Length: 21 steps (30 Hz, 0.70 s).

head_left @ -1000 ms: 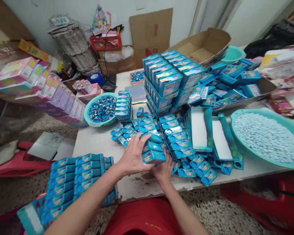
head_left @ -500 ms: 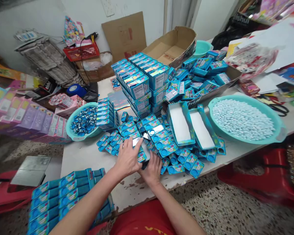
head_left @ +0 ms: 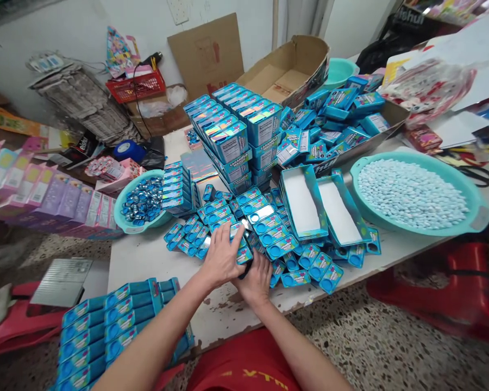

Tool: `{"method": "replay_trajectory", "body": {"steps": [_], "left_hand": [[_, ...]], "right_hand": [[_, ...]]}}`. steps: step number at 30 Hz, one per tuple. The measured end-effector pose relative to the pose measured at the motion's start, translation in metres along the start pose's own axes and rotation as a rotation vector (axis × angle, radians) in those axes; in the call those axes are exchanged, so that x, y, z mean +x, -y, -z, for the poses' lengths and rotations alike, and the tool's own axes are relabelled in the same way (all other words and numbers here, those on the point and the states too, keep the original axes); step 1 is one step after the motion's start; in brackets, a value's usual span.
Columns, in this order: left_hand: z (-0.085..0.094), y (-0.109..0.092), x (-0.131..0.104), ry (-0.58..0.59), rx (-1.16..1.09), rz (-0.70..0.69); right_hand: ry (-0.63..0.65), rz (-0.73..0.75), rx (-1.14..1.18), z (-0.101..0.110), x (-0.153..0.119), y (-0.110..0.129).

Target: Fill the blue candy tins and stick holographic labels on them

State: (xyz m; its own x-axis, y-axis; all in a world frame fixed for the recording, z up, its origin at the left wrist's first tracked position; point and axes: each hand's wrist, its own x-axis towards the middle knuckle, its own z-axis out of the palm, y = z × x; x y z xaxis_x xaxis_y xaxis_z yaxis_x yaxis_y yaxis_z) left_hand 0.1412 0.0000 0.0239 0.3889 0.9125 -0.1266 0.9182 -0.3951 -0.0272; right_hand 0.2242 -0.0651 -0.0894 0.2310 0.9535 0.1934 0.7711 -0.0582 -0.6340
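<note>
Several small blue candy boxes with round windows lie in a loose pile in front of me. My left hand (head_left: 222,255) grips a blue candy box (head_left: 244,255) from its left, with the thumb over its top. Against the lower right of the same box, my right hand (head_left: 256,279) has its fingers curled; they partly hide it. Flat rows of similar boxes (head_left: 274,234) spread just right of the hands, and more boxes (head_left: 189,233) lie to the left.
Behind the pile rises a tall stack of blue packs (head_left: 246,127). Open display trays (head_left: 303,203) lean beside it. A turquoise bowl of pale candies (head_left: 411,195) stands right; another bowl with shiny blue pieces (head_left: 142,201) stands left. Stacked boxes (head_left: 122,320) fill the lower left.
Both hands stay together on the candy box, which appears slightly turned, with less of its pale side showing. The whole view has shifted a little.
</note>
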Motion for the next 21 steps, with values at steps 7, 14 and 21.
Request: {"method": "replay_trajectory", "body": {"steps": [7, 14, 21], "left_hand": [[-0.002, -0.003, 0.0, -0.12, -0.002, -0.045], [-0.021, 0.004, 0.014, -0.21, -0.055, 0.02], [-0.027, 0.006, 0.012, -0.227, -0.062, 0.026]], "right_hand": [[-0.032, 0.082, 0.025, -0.004, -0.001, -0.003], [-0.074, 0.536, 0.146, 0.076, -0.015, -0.022], [-0.388, -0.252, -0.418, 0.18, 0.136, -0.129]]}}
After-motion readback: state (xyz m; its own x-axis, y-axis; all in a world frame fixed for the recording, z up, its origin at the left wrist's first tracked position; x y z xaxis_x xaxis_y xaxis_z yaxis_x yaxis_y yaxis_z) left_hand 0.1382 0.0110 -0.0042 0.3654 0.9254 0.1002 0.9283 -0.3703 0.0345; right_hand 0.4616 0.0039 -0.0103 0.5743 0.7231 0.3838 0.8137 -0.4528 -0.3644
